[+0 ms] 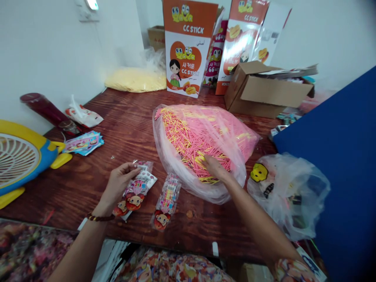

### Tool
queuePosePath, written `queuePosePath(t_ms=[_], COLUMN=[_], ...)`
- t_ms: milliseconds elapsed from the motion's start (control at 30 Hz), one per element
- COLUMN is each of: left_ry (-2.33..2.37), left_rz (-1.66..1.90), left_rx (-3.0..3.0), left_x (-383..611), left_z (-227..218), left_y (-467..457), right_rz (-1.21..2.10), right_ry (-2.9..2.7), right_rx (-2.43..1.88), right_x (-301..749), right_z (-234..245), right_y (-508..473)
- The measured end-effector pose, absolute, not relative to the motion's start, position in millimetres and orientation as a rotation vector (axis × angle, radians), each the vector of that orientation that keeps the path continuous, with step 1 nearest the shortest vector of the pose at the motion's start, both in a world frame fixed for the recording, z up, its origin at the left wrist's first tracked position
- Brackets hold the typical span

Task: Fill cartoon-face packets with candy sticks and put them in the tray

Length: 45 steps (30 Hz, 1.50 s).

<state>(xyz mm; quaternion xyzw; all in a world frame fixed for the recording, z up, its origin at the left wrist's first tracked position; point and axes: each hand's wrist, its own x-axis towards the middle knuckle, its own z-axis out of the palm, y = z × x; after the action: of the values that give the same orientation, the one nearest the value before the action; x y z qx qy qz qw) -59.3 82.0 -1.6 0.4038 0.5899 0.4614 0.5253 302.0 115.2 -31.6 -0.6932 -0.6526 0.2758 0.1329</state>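
My left hand point(122, 176) is closed on the top edge of a printed plastic packet point(137, 192), one of several overlapping sachets with a cartoon red-haired figure. Another such packet point(167, 201) lies flat on the table to the right of it. Inside a large clear bag point(160, 137) lies a heap of thin pink and yellow sticks point(188, 145). My right hand point(214, 166) reaches over the bag's near rim into the heap, its fingers closed around some yellow sticks point(200, 157). Part of the fingers is hidden among the sticks.
Printed cartons point(185, 51) and an open cardboard box point(264, 90) stand at the back. A yellow-and-blue fan point(32, 156), a dark red bottle point(44, 107), tissues point(84, 113) and a card pile point(84, 143) are at left. A plastic bag point(293, 188) lies right, beside a blue panel point(337, 156).
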Motion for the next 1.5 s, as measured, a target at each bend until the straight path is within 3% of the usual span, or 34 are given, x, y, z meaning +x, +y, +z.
queuePosePath(t_ms=[300, 500, 733, 1067, 1500], left_ry=[1.298, 1.144, 1.013, 0.946, 0.897], left_rz=[0.938, 0.841, 0.808, 0.807, 0.963], left_rx=[1.204, 1.454, 1.643, 1.661, 1.420], left_x=[-24.8, 16.6, 36.3, 37.8, 51.7], left_z=[10.7, 16.9, 32.4, 33.7, 30.2], left_y=[83.6, 84.6, 80.3, 78.1, 82.8], right_rz=[1.046, 1.406, 1.271, 1.206, 1.269], right_ry=[-1.429, -0.896, -0.817, -0.883, -1.193], right_rx=[-1.630, -1.160, -0.900, -0.808, -1.006], right_x=[305.3, 283.8, 229.7, 200.9, 209.4], right_z=[-15.6, 11.0, 53.6, 51.6, 46.5], right_y=[113.4, 99.1, 77.6, 69.5, 58.0])
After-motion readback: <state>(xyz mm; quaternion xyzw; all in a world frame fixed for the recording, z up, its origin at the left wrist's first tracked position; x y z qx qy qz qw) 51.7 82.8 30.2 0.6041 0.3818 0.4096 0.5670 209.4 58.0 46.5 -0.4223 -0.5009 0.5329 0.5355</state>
